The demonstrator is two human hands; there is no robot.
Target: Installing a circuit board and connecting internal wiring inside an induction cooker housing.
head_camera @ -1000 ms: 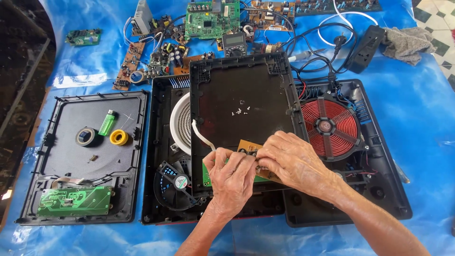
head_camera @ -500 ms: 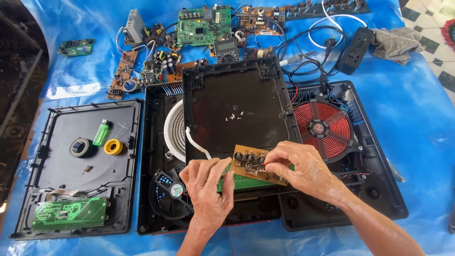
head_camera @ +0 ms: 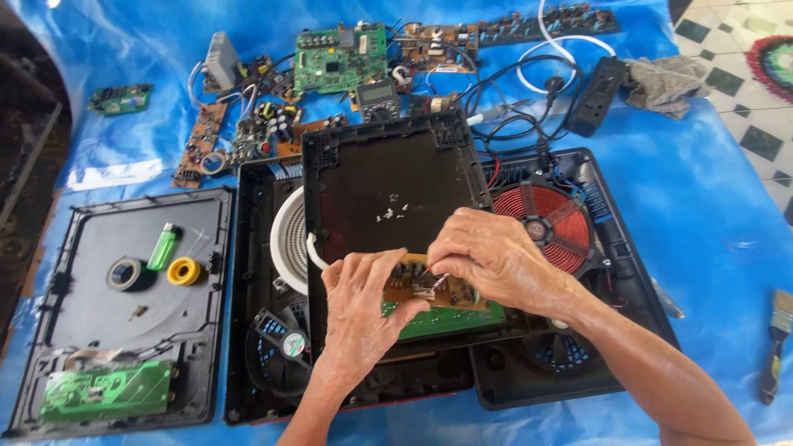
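A small brown circuit board (head_camera: 442, 291) with dark components is held over a black cooker panel (head_camera: 388, 182). My left hand (head_camera: 361, 306) grips the board's left end. My right hand (head_camera: 494, 256) pinches its top edge from the right, fingertips on the components. Under the board lies a green circuit board (head_camera: 458, 318), partly hidden. A white cable (head_camera: 314, 252) curls out beside my left hand. Small white bits (head_camera: 392, 211) lie on the panel.
An open cooker base shows a red coil (head_camera: 552, 219), a white coil (head_camera: 289, 239) and a fan (head_camera: 277, 351). A grey cover (head_camera: 83, 314) at left holds a green lighter (head_camera: 163, 246), tape rolls and a green board. Loose circuit boards (head_camera: 339, 58), a multimeter and a power strip lie behind; a brush (head_camera: 775, 343) right.
The brown board was lifted from low on the panel and both hands now hold it closer together. The camera view shifted, with the hands a little lower and nearer.
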